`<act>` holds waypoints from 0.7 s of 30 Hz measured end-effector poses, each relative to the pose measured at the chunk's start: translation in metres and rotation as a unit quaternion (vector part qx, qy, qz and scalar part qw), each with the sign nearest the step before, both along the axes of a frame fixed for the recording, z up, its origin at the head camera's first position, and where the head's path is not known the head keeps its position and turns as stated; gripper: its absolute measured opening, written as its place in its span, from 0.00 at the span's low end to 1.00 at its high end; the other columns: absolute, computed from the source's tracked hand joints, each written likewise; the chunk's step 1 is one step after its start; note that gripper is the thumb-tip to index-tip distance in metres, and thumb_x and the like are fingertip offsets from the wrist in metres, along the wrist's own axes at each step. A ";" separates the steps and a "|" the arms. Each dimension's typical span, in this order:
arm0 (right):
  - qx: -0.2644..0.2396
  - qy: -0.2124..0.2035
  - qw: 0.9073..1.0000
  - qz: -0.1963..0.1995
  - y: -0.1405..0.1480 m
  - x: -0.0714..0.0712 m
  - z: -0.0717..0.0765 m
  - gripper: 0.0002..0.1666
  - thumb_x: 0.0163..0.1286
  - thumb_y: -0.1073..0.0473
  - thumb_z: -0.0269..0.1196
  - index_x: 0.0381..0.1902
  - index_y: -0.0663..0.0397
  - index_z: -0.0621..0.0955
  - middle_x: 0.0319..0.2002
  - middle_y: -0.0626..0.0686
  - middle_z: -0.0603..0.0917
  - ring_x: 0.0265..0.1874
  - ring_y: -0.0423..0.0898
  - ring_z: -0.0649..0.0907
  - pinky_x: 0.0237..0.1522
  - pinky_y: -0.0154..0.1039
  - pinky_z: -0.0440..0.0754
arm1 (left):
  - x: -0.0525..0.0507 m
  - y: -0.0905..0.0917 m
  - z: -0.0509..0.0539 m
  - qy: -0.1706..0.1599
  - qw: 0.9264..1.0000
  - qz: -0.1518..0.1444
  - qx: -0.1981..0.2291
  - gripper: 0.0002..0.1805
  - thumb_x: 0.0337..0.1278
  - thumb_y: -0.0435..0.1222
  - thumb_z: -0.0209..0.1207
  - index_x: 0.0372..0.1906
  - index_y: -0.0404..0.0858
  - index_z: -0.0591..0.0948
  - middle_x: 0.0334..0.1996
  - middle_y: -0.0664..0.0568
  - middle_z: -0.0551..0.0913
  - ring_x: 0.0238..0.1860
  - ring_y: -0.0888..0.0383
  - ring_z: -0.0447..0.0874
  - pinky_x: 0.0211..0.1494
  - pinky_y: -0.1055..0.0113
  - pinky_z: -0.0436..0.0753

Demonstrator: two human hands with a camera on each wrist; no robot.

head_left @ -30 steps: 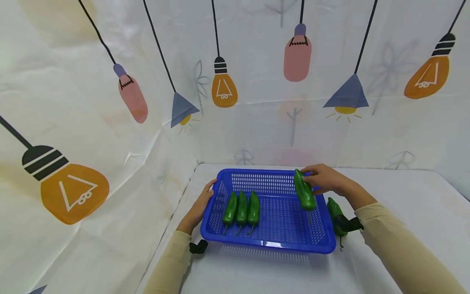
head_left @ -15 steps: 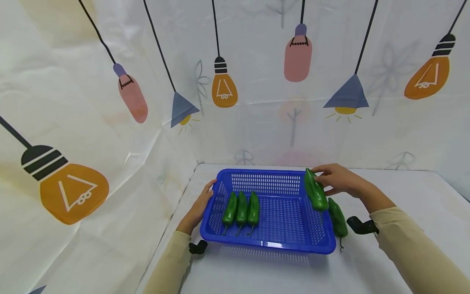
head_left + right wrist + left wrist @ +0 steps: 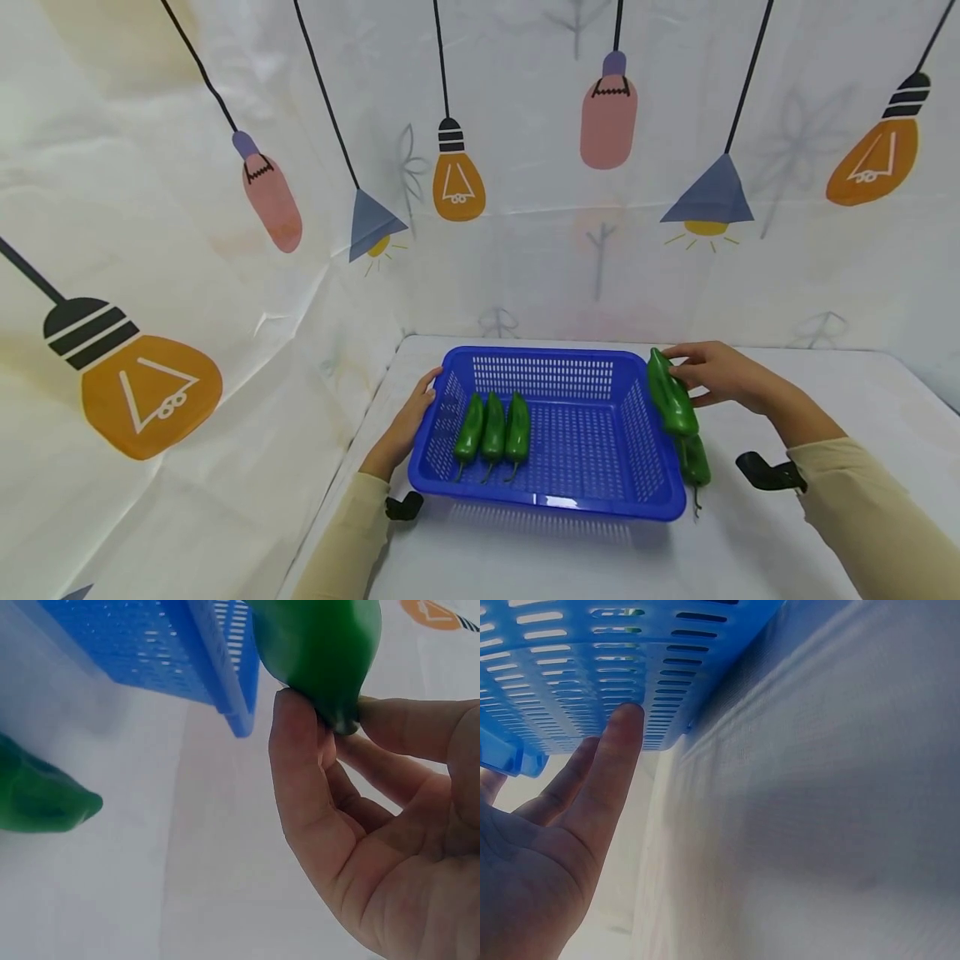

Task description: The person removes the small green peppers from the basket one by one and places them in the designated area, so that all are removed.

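Note:
My right hand [image 3: 720, 377] pinches a plump green chili pepper [image 3: 671, 395] by its narrow tip, stem end hanging down, just past the basket's right rim. Seen from the right wrist, thumb and fingers meet at the tip of the pepper [image 3: 319, 649]. Below it, another green pepper [image 3: 697, 463] lies on the table along the basket's right side, partly covered in the head view. The blue plastic basket [image 3: 573, 446] holds three green peppers [image 3: 493, 429] side by side at its left. My left hand [image 3: 405, 425] touches the basket's left side; its straight fingers [image 3: 615, 761] rest against the slotted outer wall.
A white-covered table [image 3: 802, 392] extends right of and in front of the basket. White sheeting [image 3: 525, 267] printed with lamps and bulbs hangs behind and to the left. A black strap piece [image 3: 768, 472] sticks out at the right wrist.
My right hand has carried its pepper rightward, from above the basket's right part to beyond the right rim. The left hand, basket and three peppers inside stay in place.

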State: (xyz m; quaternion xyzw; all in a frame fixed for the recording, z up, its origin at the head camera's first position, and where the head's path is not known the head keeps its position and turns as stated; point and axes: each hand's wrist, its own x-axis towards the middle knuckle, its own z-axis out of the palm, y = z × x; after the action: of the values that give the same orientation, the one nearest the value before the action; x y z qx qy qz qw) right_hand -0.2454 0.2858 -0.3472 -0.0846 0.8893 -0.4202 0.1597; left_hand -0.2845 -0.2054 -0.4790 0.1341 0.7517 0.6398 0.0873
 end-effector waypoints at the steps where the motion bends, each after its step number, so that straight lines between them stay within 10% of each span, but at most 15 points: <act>1: 0.000 -0.002 1.000 -0.002 0.002 0.001 -0.001 0.32 0.80 0.61 0.53 0.72 0.76 0.61 0.54 0.72 0.79 0.47 0.57 0.84 0.44 0.55 0.85 | 0.000 0.000 0.000 -0.001 1.000 0.000 -0.001 0.28 0.84 0.43 0.34 0.81 0.47 0.53 0.79 0.39 0.50 0.72 0.38 0.57 0.72 0.40 0.55; 21: 0.001 -0.024 1.000 -0.020 0.035 0.008 -0.022 0.32 0.80 0.62 0.53 0.71 0.80 0.60 0.52 0.70 0.80 0.46 0.55 0.84 0.44 0.55 0.85 | 0.000 -0.002 -0.001 0.000 1.000 -0.008 0.005 0.27 0.84 0.43 0.34 0.81 0.47 0.53 0.80 0.41 0.49 0.72 0.39 0.57 0.72 0.42 0.56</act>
State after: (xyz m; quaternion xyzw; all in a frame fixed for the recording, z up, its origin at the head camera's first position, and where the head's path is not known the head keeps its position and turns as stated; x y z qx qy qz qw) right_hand -0.2370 0.3212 -0.3688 -0.0562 0.8871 -0.4244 0.1728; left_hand -0.2845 -0.2074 -0.4801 0.1408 0.7476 0.6427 0.0913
